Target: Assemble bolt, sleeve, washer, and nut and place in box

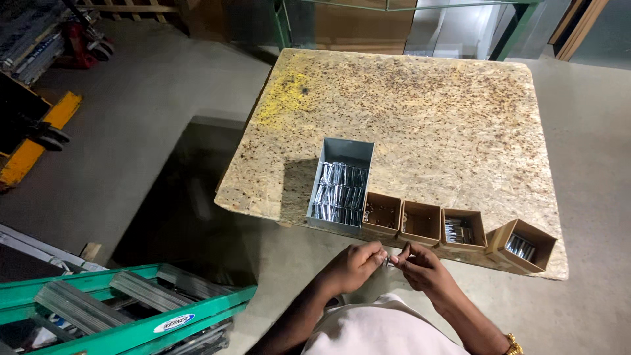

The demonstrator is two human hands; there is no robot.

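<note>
My left hand (pixel 355 264) and my right hand (pixel 420 266) meet just below the table's near edge, both pinching one small shiny metal part (pixel 390 261) between their fingertips. Right above them stands a grey metal bin (pixel 345 152) filled with shiny metal pieces. Beside it sit several small brown cardboard boxes: one (pixel 382 215) with tiny dark bits, one (pixel 420 222) nearly empty, one (pixel 464 229) with metal parts, and a tilted one (pixel 522 246) at the table's corner holding metal parts.
The boxes rest on a speckled chipboard table top (pixel 420 105). A green ladder (pixel 125 306) lies at the lower left. A yellow pallet jack (pixel 33 141) stands at the far left on the concrete floor. Green frame legs (pixel 282 23) rise behind the table.
</note>
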